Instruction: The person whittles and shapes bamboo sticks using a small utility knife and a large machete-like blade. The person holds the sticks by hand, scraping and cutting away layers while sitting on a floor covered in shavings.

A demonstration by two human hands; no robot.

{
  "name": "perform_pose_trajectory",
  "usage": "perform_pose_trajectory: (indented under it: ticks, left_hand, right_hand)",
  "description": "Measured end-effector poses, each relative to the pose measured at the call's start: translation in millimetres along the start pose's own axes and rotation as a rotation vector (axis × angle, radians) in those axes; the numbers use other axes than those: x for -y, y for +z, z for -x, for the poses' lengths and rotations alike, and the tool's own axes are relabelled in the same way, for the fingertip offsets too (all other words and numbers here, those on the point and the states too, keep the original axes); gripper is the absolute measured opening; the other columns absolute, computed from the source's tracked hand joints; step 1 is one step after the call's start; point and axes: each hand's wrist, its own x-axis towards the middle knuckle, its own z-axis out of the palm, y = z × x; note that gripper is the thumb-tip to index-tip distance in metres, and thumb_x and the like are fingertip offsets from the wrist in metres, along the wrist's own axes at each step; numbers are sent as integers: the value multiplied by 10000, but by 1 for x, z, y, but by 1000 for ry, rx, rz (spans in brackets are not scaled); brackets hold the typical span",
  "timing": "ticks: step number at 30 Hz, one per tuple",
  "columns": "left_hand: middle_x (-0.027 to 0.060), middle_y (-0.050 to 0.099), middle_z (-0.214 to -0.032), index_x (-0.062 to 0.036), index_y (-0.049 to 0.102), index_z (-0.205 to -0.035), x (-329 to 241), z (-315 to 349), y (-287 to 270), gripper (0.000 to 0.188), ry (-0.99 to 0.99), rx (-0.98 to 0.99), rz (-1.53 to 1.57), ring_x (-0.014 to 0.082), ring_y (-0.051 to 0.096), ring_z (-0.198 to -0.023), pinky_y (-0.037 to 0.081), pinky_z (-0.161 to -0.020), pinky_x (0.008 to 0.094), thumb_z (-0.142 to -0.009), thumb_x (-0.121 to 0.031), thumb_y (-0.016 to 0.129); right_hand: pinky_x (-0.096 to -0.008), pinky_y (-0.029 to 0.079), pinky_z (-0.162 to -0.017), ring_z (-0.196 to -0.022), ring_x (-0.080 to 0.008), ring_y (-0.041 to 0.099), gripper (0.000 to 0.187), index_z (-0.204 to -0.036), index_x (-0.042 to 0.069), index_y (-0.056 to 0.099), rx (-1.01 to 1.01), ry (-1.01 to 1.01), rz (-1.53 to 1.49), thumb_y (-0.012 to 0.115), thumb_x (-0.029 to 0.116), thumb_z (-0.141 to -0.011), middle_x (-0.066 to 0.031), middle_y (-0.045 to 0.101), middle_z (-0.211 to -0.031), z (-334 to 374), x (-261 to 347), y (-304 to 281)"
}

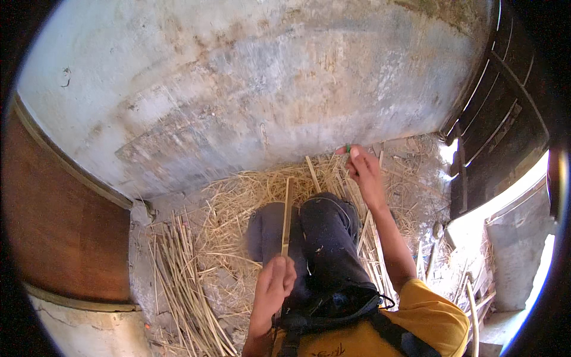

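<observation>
Yellow shirt [437,315], hands [364,174] apart, strip [286,217] in left [276,278]

Strip [286,217] partly hidden in left hand [276,277]; green item [348,148] at right hand [364,168] too small to tell; yellow shirt [375,340] cropped below.

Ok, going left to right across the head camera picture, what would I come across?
Brown panel, bundle of thin strips, left hand, right hand, dark barred panel.
</observation>
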Motion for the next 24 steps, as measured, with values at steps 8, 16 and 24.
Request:
perform_pose_trajectory:
  ticks: [8, 16, 24]
  left_hand:
    - [-83, 375, -676, -61, 568, -1005, -31, -7, 12, 371, -104, 50, 207, 18, 328, -562, 246, -496, 197, -1116, -381, 417]
    - [120, 526, -694, -29, 548, -979, -22, -5, 18, 290, 275, -161, -537, 288, 548, -585, 427, -571, 390, -1104, -255, 415]
    - [124, 545, -670, 1, 556, -1000, -16, -3, 11, 432, 242, -205, -572, 235, 573, -562, 419, -537, 351, -1109, -377, 376]
  right_hand:
    - [-378, 521, -673, -789, -295, 690, 293, -1091, 59, 689, 425, -511, 346, 696, 310, -940, -122, 684, -879, 63, 14, 12]
    - [-385, 506, -538, -606, -281, 645, 343, -1090, 129, 713, 528, -739, 573, 777, 352, -838, -53, 628, -754, 73, 36, 16]
    - [-382, 504, -541, -602, -264, 632, 323, -1075, 158, 736, 397, -784, 628, 782, 356, -824, -45, 591, -720, 66, 30, 29]
